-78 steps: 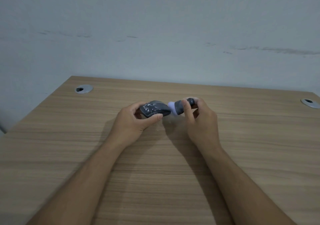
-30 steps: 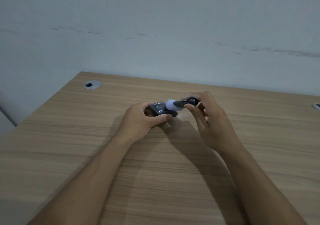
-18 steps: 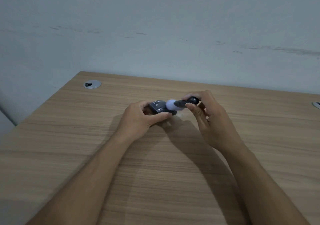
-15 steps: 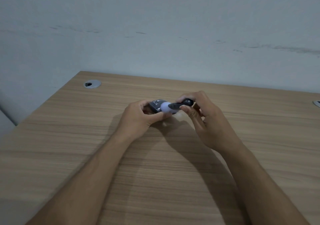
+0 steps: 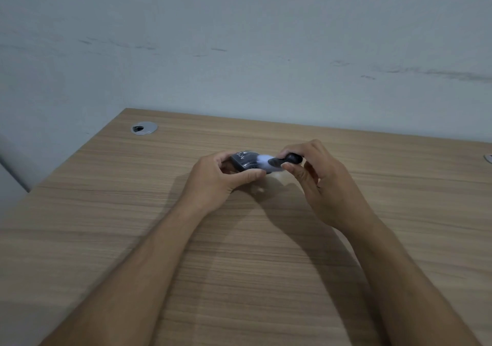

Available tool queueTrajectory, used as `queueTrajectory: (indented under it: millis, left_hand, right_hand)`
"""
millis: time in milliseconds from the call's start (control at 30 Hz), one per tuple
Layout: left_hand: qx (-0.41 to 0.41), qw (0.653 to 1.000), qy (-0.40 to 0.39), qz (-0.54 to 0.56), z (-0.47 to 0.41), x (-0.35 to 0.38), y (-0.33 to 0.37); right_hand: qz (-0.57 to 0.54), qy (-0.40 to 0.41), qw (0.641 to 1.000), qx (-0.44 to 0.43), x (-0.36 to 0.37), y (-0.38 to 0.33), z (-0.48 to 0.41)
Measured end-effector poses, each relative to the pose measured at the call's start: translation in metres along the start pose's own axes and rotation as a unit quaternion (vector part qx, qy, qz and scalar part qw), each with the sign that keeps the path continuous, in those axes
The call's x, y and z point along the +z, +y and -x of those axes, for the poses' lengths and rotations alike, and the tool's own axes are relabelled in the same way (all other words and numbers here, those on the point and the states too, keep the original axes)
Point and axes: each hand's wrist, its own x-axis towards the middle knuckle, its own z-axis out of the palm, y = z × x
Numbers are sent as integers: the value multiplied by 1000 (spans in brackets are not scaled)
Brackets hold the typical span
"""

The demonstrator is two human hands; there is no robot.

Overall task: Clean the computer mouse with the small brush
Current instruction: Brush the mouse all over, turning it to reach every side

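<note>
Two bare hands over wood-grain surface (image 5: 266, 279): left hand (image 5: 213, 180) fingers clasping rounded dark mouse (image 5: 243, 161), right hand (image 5: 323, 183) fingers pinching glossy black brush (image 5: 283, 161), soft pale tuft touching mouse.

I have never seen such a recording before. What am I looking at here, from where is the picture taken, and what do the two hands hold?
There is no machine here: a person works with two bare hands. The one picture comes from a camera worn on the person's head, looking forward and down, so both forearms reach in from the bottom edge.

The left hand grips a dark computer mouse, with the thumb in front of it. Whether the mouse rests on the desk or is lifted slightly, I cannot tell. The right hand pinches a small brush by its black handle; its pale, blurred bristles lie against the mouse's right end.

All this happens over a wooden desk that stands against a pale wall. Set into the desk at the far left is a round grey cable hole cover.
</note>
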Motion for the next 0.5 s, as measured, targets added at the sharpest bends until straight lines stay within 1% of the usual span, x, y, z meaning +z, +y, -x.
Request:
queueTrajectory:
  millis: [133,267,367,500]
  left_hand:
    - [1,1000,-3,-22,0,0,-1]
    - [10,996,-8,-86,3,-1,2]
    - [22,997,-7,-78,2,-1,-1]
    - [44,994,2,-96,2,-1,-3]
  right_hand:
    - [-4,-3,1000,2,0,-1,0]
    - [-14,6,1000,-6,10,-7,1]
    - [-15,14,1000,4,10,-3,0]
    - [0,52,998,34,10,5,0]
